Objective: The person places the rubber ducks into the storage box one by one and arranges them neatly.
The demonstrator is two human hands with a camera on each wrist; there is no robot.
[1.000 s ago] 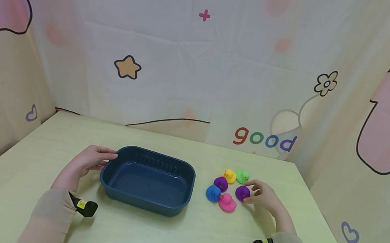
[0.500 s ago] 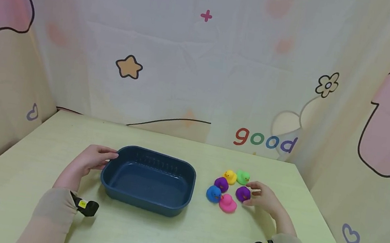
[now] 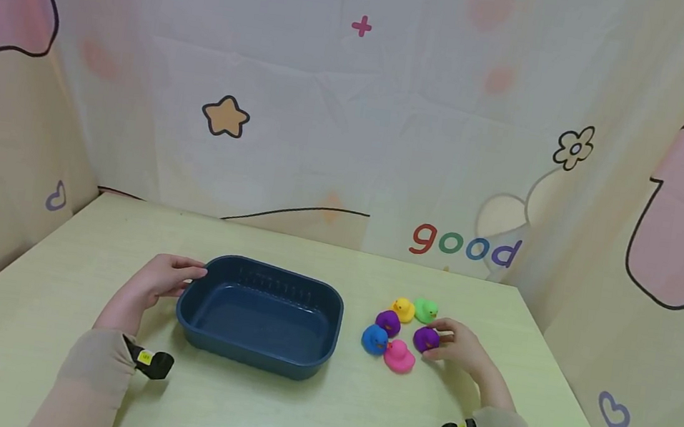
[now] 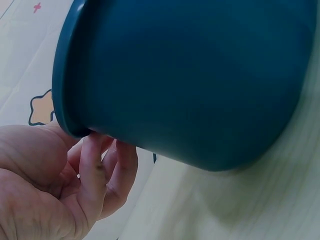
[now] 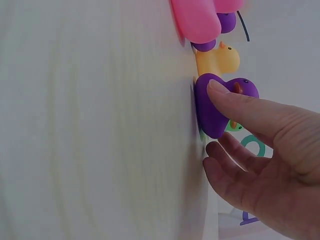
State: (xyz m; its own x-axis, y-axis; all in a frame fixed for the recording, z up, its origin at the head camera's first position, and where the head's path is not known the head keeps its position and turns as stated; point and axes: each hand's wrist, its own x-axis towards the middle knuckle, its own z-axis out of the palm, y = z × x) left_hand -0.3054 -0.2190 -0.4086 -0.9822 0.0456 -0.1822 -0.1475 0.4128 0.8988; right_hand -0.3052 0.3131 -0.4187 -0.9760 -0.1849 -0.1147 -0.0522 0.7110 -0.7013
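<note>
My left hand [image 3: 159, 282] holds the left end of a dark blue plastic basin [image 3: 254, 362]. Its thumb goes over the rim, while curled fingers [image 4: 92, 172] lie under the lip against the outer wall in the left wrist view. At right, my right hand [image 3: 459, 346] is around the near side of a purple rubber duck [image 3: 425, 339] standing on the table. In the right wrist view its thumb overlaps the duck's side; the other fingers [image 5: 225, 172] are bent loosely, with a gap visible below the duck. Firm contact cannot be told.
Beside that duck stand a yellow duck [image 3: 403, 310], a green duck [image 3: 426, 310], another purple duck [image 3: 389, 323], a blue duck [image 3: 374, 339] and a pink duck [image 3: 399, 357]. A printed cloth [image 3: 299, 143] closes off the back of the pale table [image 3: 314, 426].
The right hand has shifted slightly left, drawing its thumb and fingers nearer round the purple duck. My left hand and the basin have stayed in place.
</note>
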